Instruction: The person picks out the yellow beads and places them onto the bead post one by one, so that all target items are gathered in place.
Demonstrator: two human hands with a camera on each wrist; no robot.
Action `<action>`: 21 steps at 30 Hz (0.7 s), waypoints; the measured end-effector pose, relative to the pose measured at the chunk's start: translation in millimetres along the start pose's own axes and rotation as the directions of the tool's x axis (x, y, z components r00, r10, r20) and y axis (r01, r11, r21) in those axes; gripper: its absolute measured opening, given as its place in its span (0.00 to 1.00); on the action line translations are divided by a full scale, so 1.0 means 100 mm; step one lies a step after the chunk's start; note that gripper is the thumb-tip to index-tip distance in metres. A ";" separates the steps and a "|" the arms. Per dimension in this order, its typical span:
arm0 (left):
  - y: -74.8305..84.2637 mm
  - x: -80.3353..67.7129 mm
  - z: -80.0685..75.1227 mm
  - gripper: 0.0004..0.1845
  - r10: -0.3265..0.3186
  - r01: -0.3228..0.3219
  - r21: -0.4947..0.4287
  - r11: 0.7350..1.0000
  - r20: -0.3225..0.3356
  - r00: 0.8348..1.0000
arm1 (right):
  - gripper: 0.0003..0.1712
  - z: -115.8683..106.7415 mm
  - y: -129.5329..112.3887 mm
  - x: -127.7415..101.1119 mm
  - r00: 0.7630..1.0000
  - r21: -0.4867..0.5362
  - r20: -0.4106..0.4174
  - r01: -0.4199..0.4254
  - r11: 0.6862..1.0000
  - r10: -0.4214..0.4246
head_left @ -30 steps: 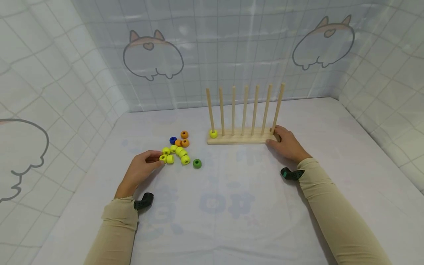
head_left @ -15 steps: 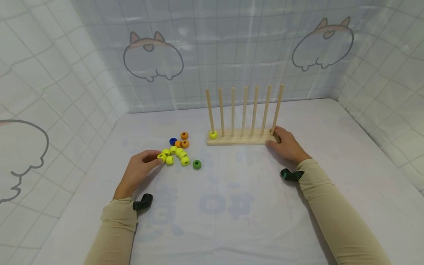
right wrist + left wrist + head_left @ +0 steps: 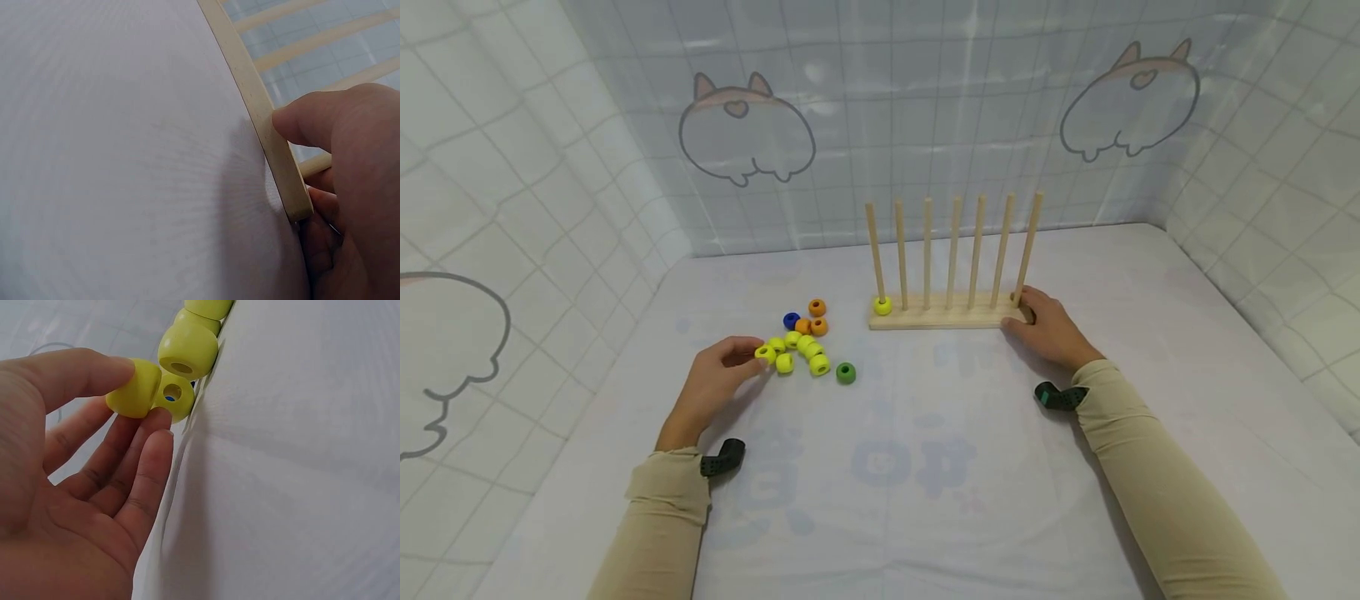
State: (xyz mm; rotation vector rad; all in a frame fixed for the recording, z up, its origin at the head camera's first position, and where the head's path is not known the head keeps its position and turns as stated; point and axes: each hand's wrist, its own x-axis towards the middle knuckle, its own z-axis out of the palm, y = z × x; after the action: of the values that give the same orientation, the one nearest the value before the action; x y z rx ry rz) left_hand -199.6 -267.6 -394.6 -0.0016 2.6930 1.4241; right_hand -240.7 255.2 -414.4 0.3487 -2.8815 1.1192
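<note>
On cloth (image 3: 925,500), left hand (image 3: 711,387) pinching bead (image 3: 766,354)

I see a white printed table cover (image 3: 925,500) carrying everything. At about twelve o'clock on it stands a wooden peg rack (image 3: 947,315), one yellow bead (image 3: 883,306) threaded on its leftmost peg. Around ten o'clock a loose cluster of yellow beads (image 3: 805,350) lies directly on the cloth, with orange beads (image 3: 817,317) and a blue bead (image 3: 791,319) just behind them, and a green bead (image 3: 846,372) just beside the cluster toward three o'clock.
</note>
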 end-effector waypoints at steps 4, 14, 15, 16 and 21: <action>0.02 0.01 0.00 0.27 -0.016 0.015 -0.006 1.000 -0.005 1.000 | 0.31 -0.01 0.00 0.00 1.000 -0.004 0.006 -0.010 1.000 0.010; 0.12 0.08 0.01 0.26 0.109 -0.108 0.022 0.994 -0.019 0.994 | 0.31 -0.01 0.01 -0.01 1.000 -0.001 -0.009 -0.008 1.000 0.008; 0.14 0.09 0.01 0.26 0.124 -0.124 0.021 0.992 -0.023 0.992 | 0.31 -0.01 0.02 -0.01 1.000 -0.004 -0.010 -0.010 1.000 0.010; 0.15 0.09 0.02 0.26 0.139 -0.138 0.018 0.990 -0.028 0.990 | 0.31 0.00 0.02 -0.01 1.000 -0.004 -0.011 -0.010 1.000 0.010; 0.22 0.09 0.06 0.24 0.168 -0.169 -0.014 0.986 -0.034 0.985 | 0.30 0.01 0.04 0.00 1.000 -0.005 -0.009 0.000 1.000 0.000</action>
State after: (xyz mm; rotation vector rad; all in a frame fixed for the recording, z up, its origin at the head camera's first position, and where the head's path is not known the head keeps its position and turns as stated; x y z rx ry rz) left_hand -209.1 -249.5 -380.4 0.2090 2.7656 1.5034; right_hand -241.9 257.0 -417.7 0.3426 -2.8758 1.1105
